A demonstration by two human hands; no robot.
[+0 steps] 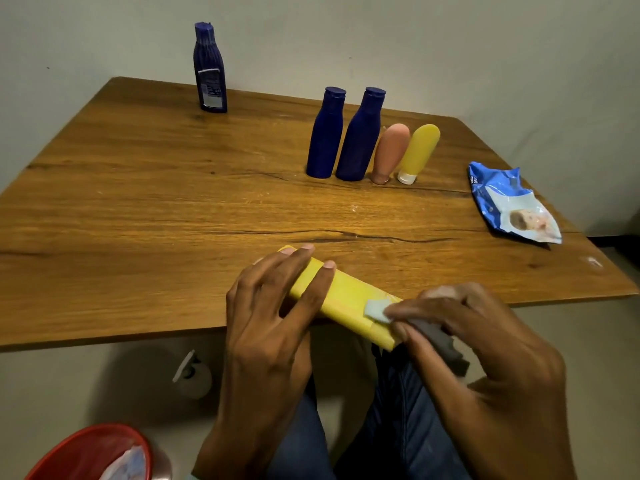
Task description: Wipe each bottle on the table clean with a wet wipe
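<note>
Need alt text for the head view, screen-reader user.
A person's left hand holds a flat yellow bottle at the wooden table's near edge while the right hand rubs it with a white wet wipe. Five more bottles stand behind; a blue wipes packet lies right.

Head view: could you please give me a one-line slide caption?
Left hand holds a yellow bottle at the table edge while the right hand wipes it with a wet wipe.

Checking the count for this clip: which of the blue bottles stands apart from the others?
The ribbed blue bottle at the table's far left edge, label visible, stands alone. The two smooth blue bottles stand side by side, right of centre.
</note>
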